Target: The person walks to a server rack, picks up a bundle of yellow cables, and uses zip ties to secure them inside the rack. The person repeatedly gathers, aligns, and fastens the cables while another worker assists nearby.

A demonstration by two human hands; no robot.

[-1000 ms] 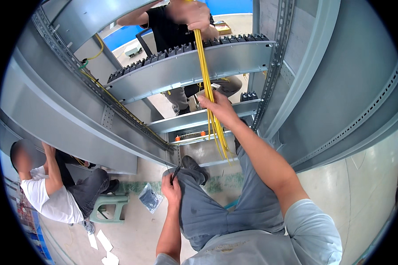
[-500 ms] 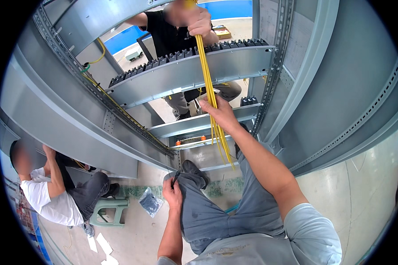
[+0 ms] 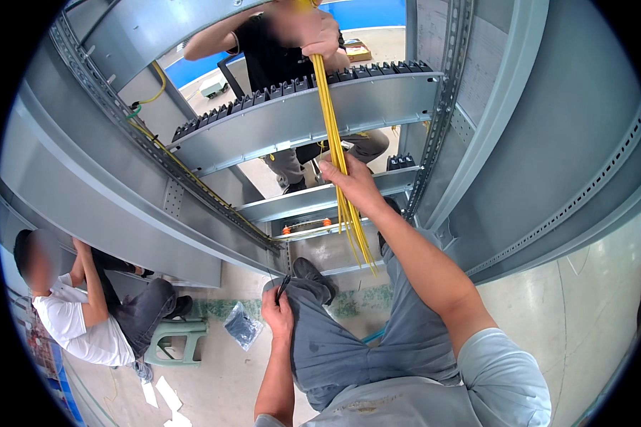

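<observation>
My right hand [image 3: 352,183] is closed around a bundle of yellow wires [image 3: 332,121] that hangs down inside a grey metal cabinet frame [image 3: 214,213]. Higher up, a second person's hand [image 3: 319,32] grips the same bundle near its top; that person in a black shirt [image 3: 263,57] stands on the far side of the frame. The wires' loose ends [image 3: 360,245] dangle below my hand. My left hand [image 3: 276,313] rests on my knee and pinches a thin black cable tie [image 3: 283,287].
A grey rail carrying several black terminal blocks [image 3: 299,82] crosses the frame. Yellow wires run along the left upright [image 3: 185,171]. At the lower left, a person in a white shirt [image 3: 78,320] sits by a green stool [image 3: 174,341]. A small bag [image 3: 242,329] lies on the floor.
The other person's hand on the wires has shifted down and right in view. My right hand stays gripped on the bundle; my left hand stays on my knee.
</observation>
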